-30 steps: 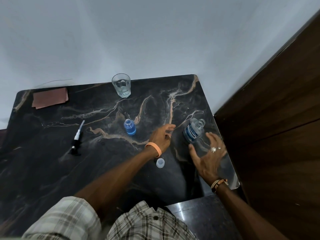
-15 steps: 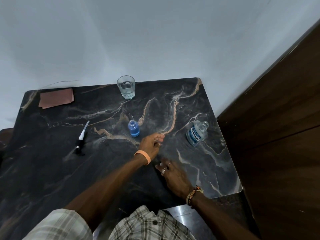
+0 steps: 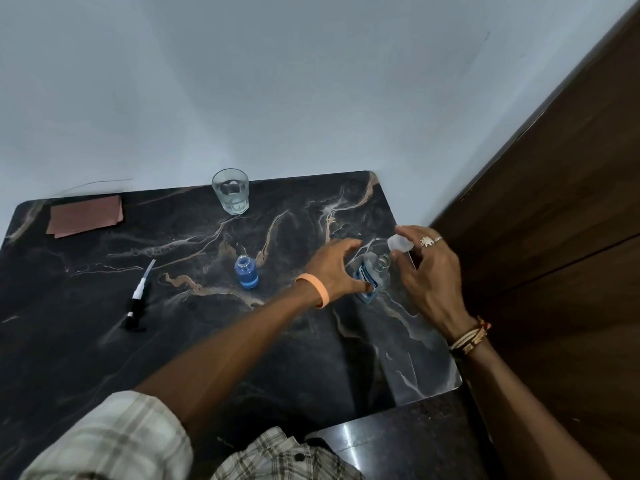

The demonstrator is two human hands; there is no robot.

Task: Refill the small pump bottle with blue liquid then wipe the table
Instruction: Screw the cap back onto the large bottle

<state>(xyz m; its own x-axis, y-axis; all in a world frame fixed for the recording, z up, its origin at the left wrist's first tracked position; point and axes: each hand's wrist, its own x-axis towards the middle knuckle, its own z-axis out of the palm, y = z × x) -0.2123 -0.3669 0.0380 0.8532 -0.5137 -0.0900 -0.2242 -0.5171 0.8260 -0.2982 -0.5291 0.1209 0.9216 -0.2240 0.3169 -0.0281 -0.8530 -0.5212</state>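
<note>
The small bottle, open-topped and holding blue liquid, stands mid-table. Its black-and-white pump head lies apart to the left on the table. At the right stands a clear refill bottle with a blue label, its neck open. My left hand wraps its left side. My right hand hovers at its right and pinches a translucent white cap just above the bottle's neck.
A drinking glass with some water stands at the far edge of the dark marble table. A folded reddish-brown cloth lies at the far left corner. A brown wooden panel borders the right side.
My right hand picked the cap up from the table near me and carried it over the refill bottle's neck. My left hand moved right and took hold of that bottle.
</note>
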